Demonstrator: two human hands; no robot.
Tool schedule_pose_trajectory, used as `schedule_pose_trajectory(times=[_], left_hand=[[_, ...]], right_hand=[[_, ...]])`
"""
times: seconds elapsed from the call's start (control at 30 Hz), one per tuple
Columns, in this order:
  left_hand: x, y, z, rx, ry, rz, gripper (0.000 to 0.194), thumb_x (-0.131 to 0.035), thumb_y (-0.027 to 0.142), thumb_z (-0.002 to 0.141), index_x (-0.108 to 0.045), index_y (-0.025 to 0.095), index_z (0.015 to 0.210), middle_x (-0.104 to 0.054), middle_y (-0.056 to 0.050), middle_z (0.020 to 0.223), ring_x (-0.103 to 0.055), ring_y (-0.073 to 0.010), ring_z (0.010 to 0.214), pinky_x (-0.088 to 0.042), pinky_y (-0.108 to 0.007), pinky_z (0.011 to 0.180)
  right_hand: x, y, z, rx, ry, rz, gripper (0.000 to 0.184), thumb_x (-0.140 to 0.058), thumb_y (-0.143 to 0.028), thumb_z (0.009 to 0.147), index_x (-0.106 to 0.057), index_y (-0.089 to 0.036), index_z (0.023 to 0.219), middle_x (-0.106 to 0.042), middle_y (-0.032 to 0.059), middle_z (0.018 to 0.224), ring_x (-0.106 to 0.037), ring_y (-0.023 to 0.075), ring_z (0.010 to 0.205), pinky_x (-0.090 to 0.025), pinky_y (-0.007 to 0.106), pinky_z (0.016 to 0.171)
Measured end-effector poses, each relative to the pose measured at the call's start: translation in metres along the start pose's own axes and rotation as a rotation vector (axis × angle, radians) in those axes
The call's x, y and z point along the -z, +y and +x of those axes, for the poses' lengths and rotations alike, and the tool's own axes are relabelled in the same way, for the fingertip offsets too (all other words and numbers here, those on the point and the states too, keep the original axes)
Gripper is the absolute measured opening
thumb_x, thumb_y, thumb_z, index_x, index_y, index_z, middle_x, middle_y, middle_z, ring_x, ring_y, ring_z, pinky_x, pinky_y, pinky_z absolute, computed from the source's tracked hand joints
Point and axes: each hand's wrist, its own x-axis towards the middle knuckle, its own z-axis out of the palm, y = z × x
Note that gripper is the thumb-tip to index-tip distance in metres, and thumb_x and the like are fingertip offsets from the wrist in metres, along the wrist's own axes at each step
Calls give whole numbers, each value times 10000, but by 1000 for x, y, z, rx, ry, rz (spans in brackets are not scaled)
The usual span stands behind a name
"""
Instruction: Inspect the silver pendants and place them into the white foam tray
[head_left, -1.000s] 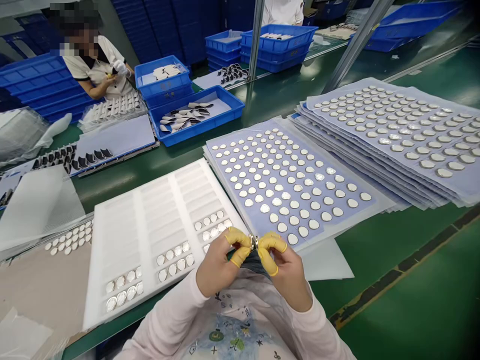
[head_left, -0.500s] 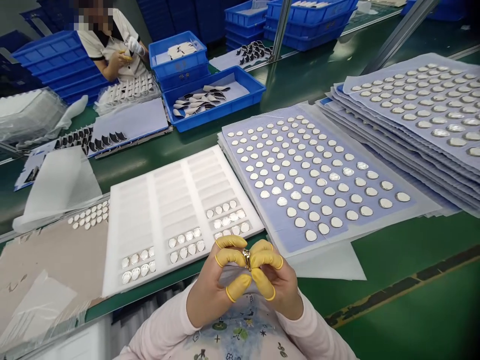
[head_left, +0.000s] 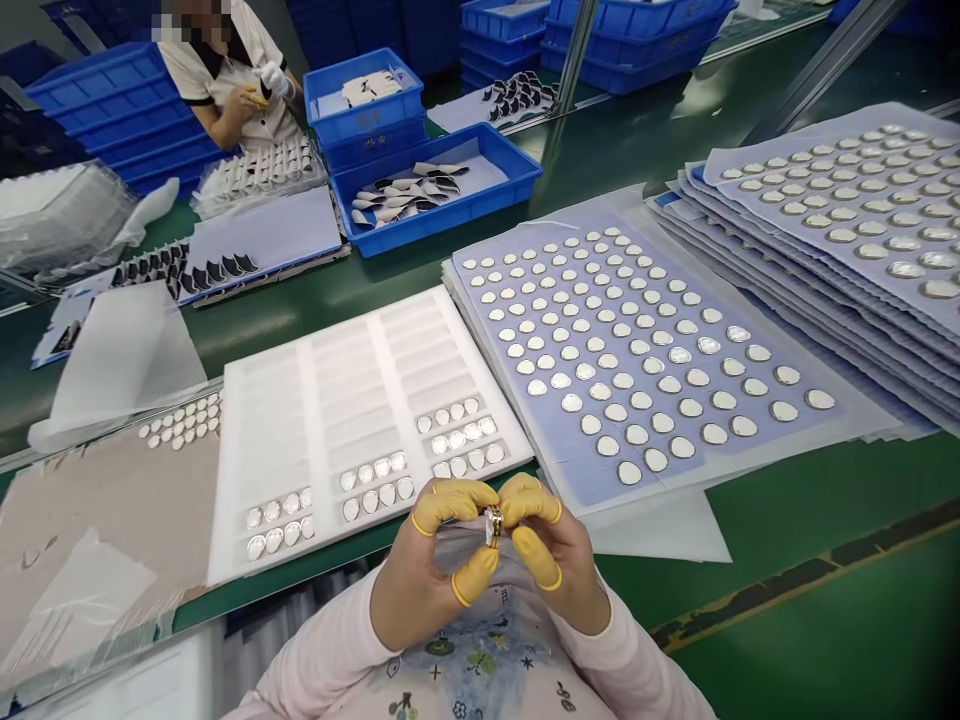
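Note:
Both my left hand [head_left: 431,560] and my right hand [head_left: 551,550] wear yellow finger cots and pinch a small shiny metal part [head_left: 493,526] between their fingertips, just above the bench edge. Beyond my left hand lies a white foam tray [head_left: 262,430] with rows of silver oval pieces in its lower slots. Its upper slots show no pieces. To the right, a blue-white sheet [head_left: 855,425] carries many rows of small silver discs [head_left: 637,400]. My right hand touches neither.
A stack of disc-laden sheets [head_left: 840,270] fills the right side. Blue crates [head_left: 435,190] hold black-and-white pieces at the back. A co-worker [head_left: 232,80] in a white glove sits at the far left. Metal posts rise from the green bench [head_left: 787,530].
The view has tilted and shifted, so the trays sit higher in the picture. The dark strip below my hands in the oldest frame is gone, and my fingers have shifted on the metal part.

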Motion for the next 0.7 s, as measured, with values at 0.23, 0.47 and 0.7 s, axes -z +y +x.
schedule_pose_trajectory(times=[0.23,0.47,0.7], left_hand=[[3,-6,3,-181,-1,248,415,-629,72,862,-467,257,1197,-644,-73,1167,-588,-180,1014,-466,-347,911],[9,-8,3,-242,-24,342,505,-587,88,910,-438,273,1356,-621,-100,1231,-553,-203,1117,-473,-365,962],[24,-9,3,241,-178,-19,371,-563,480,956,-592,277,1266,-630,-57,1008,-587,-177,845,-529,-297,753]], right_hand=[[3,-4,10,-222,-151,-7,361,-586,-603,913,-661,-257,981,-475,-5,802,-402,136,641,-375,275,576],[2,0,7,-96,-143,-113,207,-610,-446,950,-624,-298,1093,-494,-1,871,-399,118,603,-420,270,556],[1,-2,10,219,-129,-477,402,-613,-179,931,-526,-316,1300,-520,40,973,-545,147,690,-533,289,580]])
